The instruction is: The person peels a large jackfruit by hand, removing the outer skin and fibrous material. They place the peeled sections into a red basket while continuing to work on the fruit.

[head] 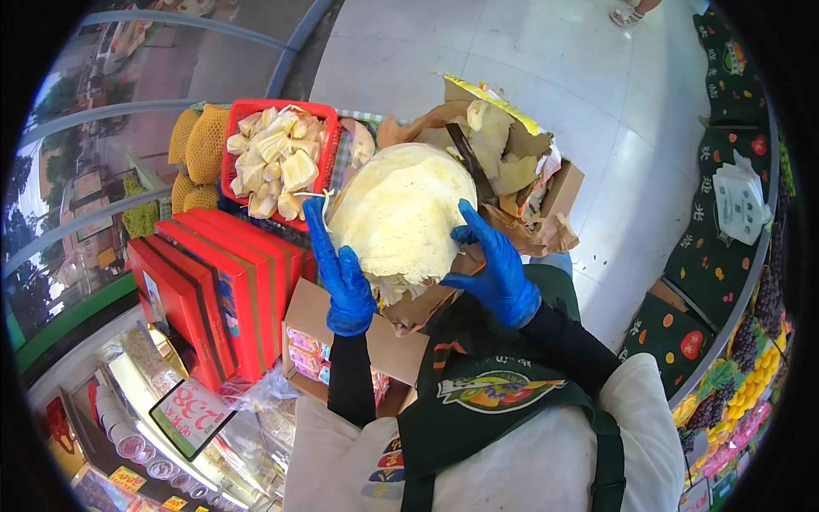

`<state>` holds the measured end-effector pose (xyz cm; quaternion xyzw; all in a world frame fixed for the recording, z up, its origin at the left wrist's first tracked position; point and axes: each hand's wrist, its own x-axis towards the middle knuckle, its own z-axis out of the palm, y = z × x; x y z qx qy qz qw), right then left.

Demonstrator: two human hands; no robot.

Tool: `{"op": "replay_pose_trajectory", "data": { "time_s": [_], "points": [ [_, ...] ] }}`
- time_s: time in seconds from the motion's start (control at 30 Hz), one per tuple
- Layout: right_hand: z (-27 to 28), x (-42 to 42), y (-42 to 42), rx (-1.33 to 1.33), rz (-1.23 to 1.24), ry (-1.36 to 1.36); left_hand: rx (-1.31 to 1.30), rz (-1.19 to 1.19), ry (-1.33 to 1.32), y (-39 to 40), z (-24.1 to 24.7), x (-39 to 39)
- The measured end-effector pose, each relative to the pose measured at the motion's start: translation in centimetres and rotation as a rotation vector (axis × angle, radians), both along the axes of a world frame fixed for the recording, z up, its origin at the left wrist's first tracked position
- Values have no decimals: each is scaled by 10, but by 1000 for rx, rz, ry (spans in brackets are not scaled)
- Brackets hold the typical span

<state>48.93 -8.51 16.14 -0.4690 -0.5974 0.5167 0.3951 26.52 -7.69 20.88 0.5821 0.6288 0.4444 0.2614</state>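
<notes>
A large, pale yellow peeled fruit, probably jackfruit (403,211), rests on brown paper between my hands. My left hand (342,275), in a blue glove, has its fingers extended along the fruit's left side. My right hand (496,272), also blue-gloved, is spread at the fruit's right side with thumb and fingers apart; whether its fingertips touch the fruit cannot be told. Left of the fruit stands a red plastic basket (334,137) full of pale yellow fruit pieces (276,153). A long dark blade-like tool (470,160) lies at the fruit's upper right.
Behind the tool, an open cardboard box (566,189) holds peel scraps (505,169). Red gift boxes (237,281) stand at left, below netted yellow fruits (208,144). A carton of small packets (310,355) is near my left forearm. A person's foot (627,16) shows at the top.
</notes>
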Motion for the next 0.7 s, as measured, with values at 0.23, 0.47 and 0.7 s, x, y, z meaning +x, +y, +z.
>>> {"op": "replay_pose_trajectory", "data": {
  "time_s": [0.23, 0.47, 0.7],
  "points": [
    [2, -2, 2, -110, 31, 40, 51, 58, -77, -5, -12, -4],
    [43, -7, -7, 40, 25, -81, 17, 119, -485, -8, -14, 8],
    [60, -35, 20, 271, 123, -266, 161, 117, -132, -25, 5, 9]
  ]
}}
